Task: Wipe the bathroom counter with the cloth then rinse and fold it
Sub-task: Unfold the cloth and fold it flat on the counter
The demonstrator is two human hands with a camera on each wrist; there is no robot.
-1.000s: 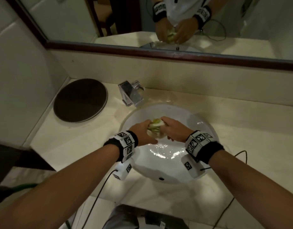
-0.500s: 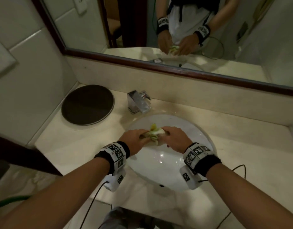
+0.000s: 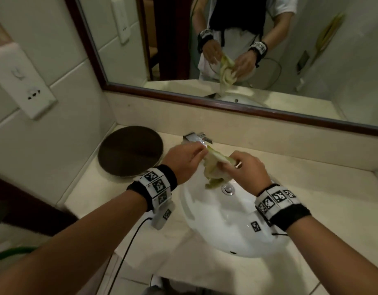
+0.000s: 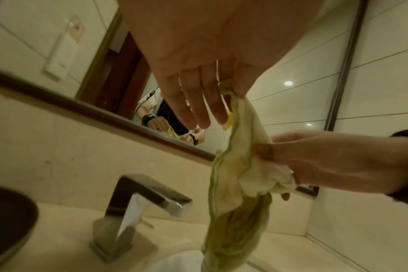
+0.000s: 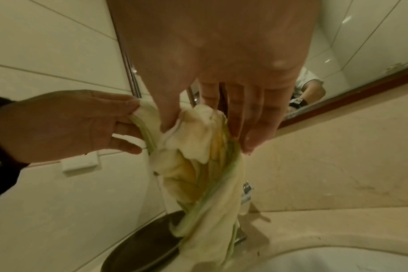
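Observation:
A wet white cloth with green and yellow edging (image 3: 212, 167) (image 4: 235, 174) (image 5: 198, 174) hangs bunched above the white sink basin (image 3: 215, 226). My left hand (image 3: 183, 160) (image 4: 221, 95) pinches its upper edge between thumb and fingers. My right hand (image 3: 241, 167) (image 5: 198, 121) grips a bunched part of it a little lower, to the right. The cloth's loose end dangles near the drain (image 3: 228, 189). The beige counter (image 3: 322, 199) surrounds the basin.
A chrome faucet (image 3: 196, 138) (image 4: 140, 208) stands just behind the hands. A dark round tray (image 3: 130, 153) lies on the counter's left end. The mirror (image 3: 226, 50) runs along the back wall; a wall socket plate (image 3: 24, 81) is at the left.
Both hands have lifted from low in the basin toward the faucet, and the cloth has gone from a tight wad to partly opened and hanging.

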